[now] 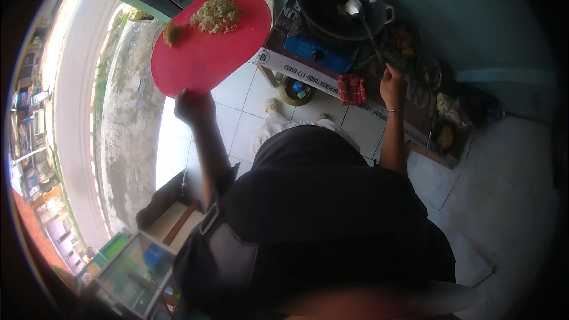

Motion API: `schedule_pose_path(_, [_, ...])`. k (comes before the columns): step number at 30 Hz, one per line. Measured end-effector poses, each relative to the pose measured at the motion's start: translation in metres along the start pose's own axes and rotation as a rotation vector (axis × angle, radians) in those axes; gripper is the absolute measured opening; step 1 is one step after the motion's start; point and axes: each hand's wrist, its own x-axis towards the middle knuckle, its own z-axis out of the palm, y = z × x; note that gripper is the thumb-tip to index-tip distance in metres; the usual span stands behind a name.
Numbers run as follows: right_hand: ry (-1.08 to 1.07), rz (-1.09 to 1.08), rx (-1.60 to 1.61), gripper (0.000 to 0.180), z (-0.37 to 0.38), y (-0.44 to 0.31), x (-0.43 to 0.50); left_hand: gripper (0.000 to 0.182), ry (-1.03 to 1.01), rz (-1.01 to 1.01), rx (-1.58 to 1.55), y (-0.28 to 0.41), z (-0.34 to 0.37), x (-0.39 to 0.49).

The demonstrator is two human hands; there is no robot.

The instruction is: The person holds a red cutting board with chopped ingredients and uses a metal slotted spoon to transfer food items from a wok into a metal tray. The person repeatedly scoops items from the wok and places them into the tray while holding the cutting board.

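Observation:
My left hand [194, 106] grips the near edge of a red oval plastic board [200, 60], held up to the left of the stove. A heap of pale crumbled food with thin strands [216, 15] lies on its far part, and a yellowish piece of food [172, 34] sits at its left edge. My right hand [393, 85] is closed around the handle of a metal ladle [354, 7]. The ladle's head rests inside a large dark wok [329, 31], beside a small brown piece. Under the wok stands a blue portable gas stove [318, 53].
A low table [306, 79] with a printed cover bears the stove. Right of the wok sit a bowl of brown food pieces [401, 40] and a clear plastic bag [429, 72]. A red checked cloth [352, 90] hangs at the table's front edge, near a round container [289, 91] below.

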Motion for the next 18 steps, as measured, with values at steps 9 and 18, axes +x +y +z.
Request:
schedule_pose_path(9, [0.016,-0.015,0.054,0.027,0.004,0.004,0.005,0.009,0.038,-0.015,0.053,0.002,0.001,-0.002])
schedule_pose_path(18, [0.049,-0.134,-0.049,0.026,-0.001,0.005,0.026,0.003,0.019,0.043,0.083,-0.01,0.007,-0.002])
